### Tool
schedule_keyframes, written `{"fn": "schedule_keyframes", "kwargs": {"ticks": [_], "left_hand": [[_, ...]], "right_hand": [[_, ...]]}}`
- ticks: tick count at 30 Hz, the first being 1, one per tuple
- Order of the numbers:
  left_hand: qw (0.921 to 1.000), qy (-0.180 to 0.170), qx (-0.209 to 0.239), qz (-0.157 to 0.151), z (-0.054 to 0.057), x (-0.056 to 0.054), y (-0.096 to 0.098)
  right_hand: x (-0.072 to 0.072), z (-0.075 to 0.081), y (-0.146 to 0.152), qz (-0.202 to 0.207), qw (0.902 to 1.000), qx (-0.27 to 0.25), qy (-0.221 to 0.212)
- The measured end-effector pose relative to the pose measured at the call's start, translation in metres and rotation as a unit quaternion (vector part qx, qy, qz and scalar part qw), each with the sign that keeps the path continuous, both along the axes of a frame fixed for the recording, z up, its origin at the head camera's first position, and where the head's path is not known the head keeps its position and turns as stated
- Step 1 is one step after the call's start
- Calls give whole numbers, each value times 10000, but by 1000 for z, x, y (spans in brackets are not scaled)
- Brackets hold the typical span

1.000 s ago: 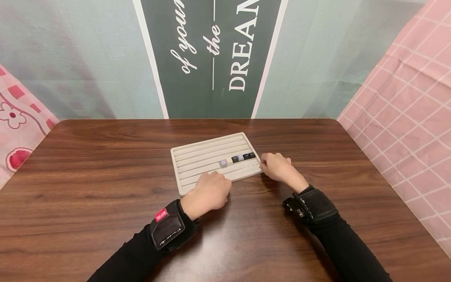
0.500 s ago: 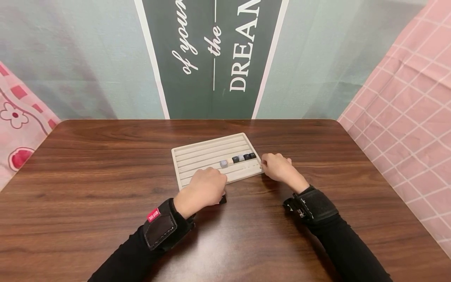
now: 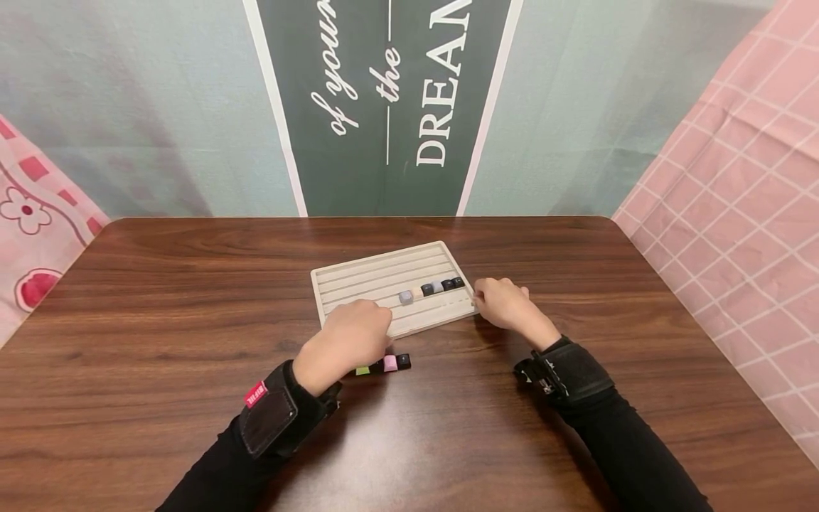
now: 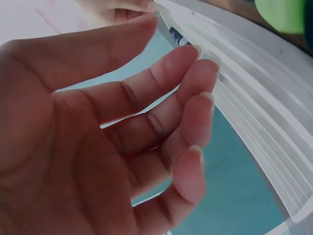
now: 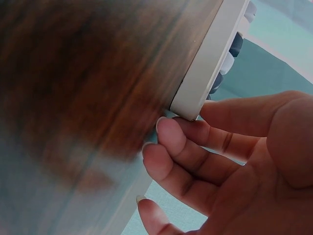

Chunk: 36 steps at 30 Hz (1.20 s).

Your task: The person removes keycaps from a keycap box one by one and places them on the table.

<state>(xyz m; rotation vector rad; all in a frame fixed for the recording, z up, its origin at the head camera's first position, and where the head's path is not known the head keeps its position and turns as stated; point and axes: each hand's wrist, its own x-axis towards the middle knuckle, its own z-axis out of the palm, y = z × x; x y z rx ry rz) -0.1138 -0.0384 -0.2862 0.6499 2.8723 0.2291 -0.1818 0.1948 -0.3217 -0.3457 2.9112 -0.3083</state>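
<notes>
The ridged tray [image 3: 358, 284] lies on the desk [image 3: 160, 320] in the head view, partly covered by the left grip [image 3: 345, 334] and just left of the right grip [image 3: 505, 304]. Between the two grips, a row of keycaps [image 3: 427, 289] sits in it; loose keycaps [image 3: 390, 363] lie on the near side of the left grip, partly hidden. In the left wrist view, the left grip is loosely curved around nothing. In the right wrist view, the right grip pinches the tray's corner.
</notes>
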Motion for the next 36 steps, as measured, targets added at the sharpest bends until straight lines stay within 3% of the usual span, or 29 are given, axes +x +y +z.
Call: {"fn": "schedule_keyframes", "kwargs": {"ticks": [19, 28, 36], "left_hand": [[9938, -653, 95, 889, 1, -16, -45], [9888, -907, 49, 1184, -2, -25, -64], [9856, -1164, 65, 1228, -8, -31, -71]], "right_hand": [[1, 0, 0, -5, 10000, -16, 9], [1, 1, -1, -4, 10000, -18, 6], [1, -1, -1, -84, 10000, 43, 7]]}}
